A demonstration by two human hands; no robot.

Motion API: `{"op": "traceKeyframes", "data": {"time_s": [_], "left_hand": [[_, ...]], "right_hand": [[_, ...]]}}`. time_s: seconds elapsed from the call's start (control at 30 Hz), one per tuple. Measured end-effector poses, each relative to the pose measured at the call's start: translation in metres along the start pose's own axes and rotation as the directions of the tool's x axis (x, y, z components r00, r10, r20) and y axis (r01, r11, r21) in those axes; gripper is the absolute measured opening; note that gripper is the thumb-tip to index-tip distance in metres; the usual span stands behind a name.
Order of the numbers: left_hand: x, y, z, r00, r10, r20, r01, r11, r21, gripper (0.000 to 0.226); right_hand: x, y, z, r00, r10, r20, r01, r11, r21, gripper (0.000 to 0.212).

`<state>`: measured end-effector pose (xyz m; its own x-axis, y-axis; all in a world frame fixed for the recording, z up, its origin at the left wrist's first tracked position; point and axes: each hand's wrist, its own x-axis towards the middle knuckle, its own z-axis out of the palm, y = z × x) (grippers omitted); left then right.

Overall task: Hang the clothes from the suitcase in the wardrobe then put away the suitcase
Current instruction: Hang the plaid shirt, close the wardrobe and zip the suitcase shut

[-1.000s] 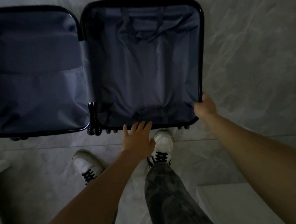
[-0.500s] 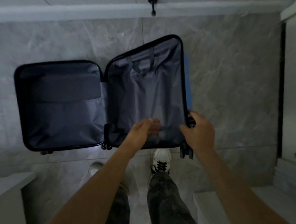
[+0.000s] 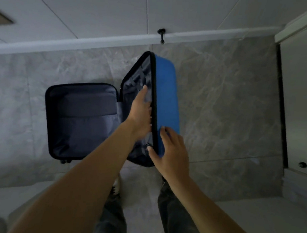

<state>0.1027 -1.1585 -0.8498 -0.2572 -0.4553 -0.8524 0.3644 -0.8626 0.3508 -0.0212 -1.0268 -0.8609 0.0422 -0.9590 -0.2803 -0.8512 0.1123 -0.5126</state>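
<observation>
Suitcase [image 3: 167,91] on floor [image 3: 222,103], centre, long axis near-to-far, wheels near. Left half flat; right half tilted up, blue shell facing right. Left hand [image 3: 140,113] flat, fingers straight, inside it. Right hand [image 3: 172,154] grips its rim.

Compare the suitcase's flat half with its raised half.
The flat half lies on the floor; the raised half stands tilted up, blue shell showing. The flat half is untouched; the left hand presses and the right hand grips the raised half. Both look grey-lined and empty.
</observation>
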Motion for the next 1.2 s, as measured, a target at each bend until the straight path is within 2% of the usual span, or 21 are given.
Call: {"op": "traceKeyframes", "data": {"time_s": [0.07, 0.13, 0.2, 0.33, 0.43, 0.67, 0.73, 0.77, 0.83, 0.87, 0.9, 1.0, 1.07, 1.1, 1.13, 1.2], "left_hand": [[-0.023, 0.004, -0.028, 0.999, 0.022, -0.044, -0.021, 1.0, 0.003, 0.073], [-0.049, 0.01, -0.055, 0.998, 0.033, -0.047, -0.033, 0.999, -0.013, 0.066], [-0.067, 0.011, -0.091, 0.998, 0.038, -0.051, -0.038, 0.999, 0.002, 0.066], [-0.097, 0.017, -0.163, 0.993, 0.017, -0.114, -0.018, 1.0, -0.007, 0.074], [-0.117, 0.024, -0.212, 0.99, -0.003, -0.142, -0.001, 1.0, -0.028, 0.078], [-0.124, 0.045, -0.299, 0.987, 0.026, -0.157, -0.013, 0.996, 0.086, 0.047], [-0.121, 0.05, -0.323, 0.982, 0.045, -0.186, -0.018, 0.989, 0.145, 0.053], [-0.119, 0.052, -0.337, 0.975, 0.076, -0.21, -0.037, 0.982, 0.183, 0.062], [-0.114, 0.053, -0.364, 0.951, 0.104, -0.293, -0.035, 0.972, 0.231, 0.096], [-0.113, 0.054, -0.371, 0.936, 0.135, -0.326, -0.05, 0.965, 0.257, 0.107], [-0.109, 0.055, -0.385, 0.921, 0.17, -0.349, -0.075, 0.96, 0.27, 0.108], [-0.098, 0.057, -0.416, 0.922, 0.201, -0.331, -0.074, 0.93, 0.359, 0.097], [-0.088, 0.057, -0.439, 0.92, 0.213, -0.327, -0.074, 0.918, 0.391, 0.057], [-0.082, 0.057, -0.451, 0.916, 0.224, -0.333, -0.078, 0.913, 0.4, 0.048], [-0.076, 0.056, -0.459, 0.915, 0.209, -0.344, -0.063, 0.918, 0.392, 0.057], [-0.063, 0.053, -0.48, 0.922, 0.128, -0.366, 0.015, 0.931, 0.364, 0.102]], "right_hand": [[-0.01, -0.007, -0.002, 0.983, -0.176, 0.056, 0.177, 0.984, 0.0, 0.065], [-0.016, -0.014, -0.002, 0.935, -0.335, 0.117, 0.339, 0.94, -0.02, 0.057], [-0.016, -0.023, 0.001, 0.866, -0.451, 0.214, 0.468, 0.883, -0.034, 0.054], [-0.011, -0.058, 0.017, 0.683, -0.64, 0.352, 0.689, 0.724, -0.022, 0.055], [-0.007, -0.093, 0.037, 0.592, -0.703, 0.396, 0.77, 0.637, -0.02, 0.053], [0.002, -0.171, 0.089, 0.483, -0.724, 0.492, 0.833, 0.553, -0.004, 0.053], [0.008, -0.189, 0.101, 0.495, -0.731, 0.471, 0.822, 0.569, 0.02, 0.058], [0.013, -0.197, 0.108, 0.515, -0.725, 0.458, 0.808, 0.588, 0.023, 0.061], [0.027, -0.208, 0.123, 0.574, -0.688, 0.444, 0.764, 0.646, 0.013, 0.067], [0.034, -0.208, 0.127, 0.612, -0.654, 0.445, 0.73, 0.683, -0.001, 0.07], [0.043, -0.209, 0.136, 0.648, -0.612, 0.454, 0.696, 0.717, -0.026, 0.073], [0.07, -0.206, 0.159, 0.718, -0.472, 0.512, 0.602, 0.79, -0.117, 0.087], [0.086, -0.203, 0.177, 0.747, -0.384, 0.543, 0.547, 0.82, -0.172, 0.098], [0.094, -0.202, 0.187, 0.764, -0.336, 0.551, 0.517, 0.829, -0.213, 0.104], [0.101, -0.201, 0.194, 0.785, -0.288, 0.548, 0.49, 0.83, -0.266, 0.11], [0.113, -0.201, 0.209, 0.815, -0.197, 0.545, 0.441, 0.821, -0.363, 0.12]]}}
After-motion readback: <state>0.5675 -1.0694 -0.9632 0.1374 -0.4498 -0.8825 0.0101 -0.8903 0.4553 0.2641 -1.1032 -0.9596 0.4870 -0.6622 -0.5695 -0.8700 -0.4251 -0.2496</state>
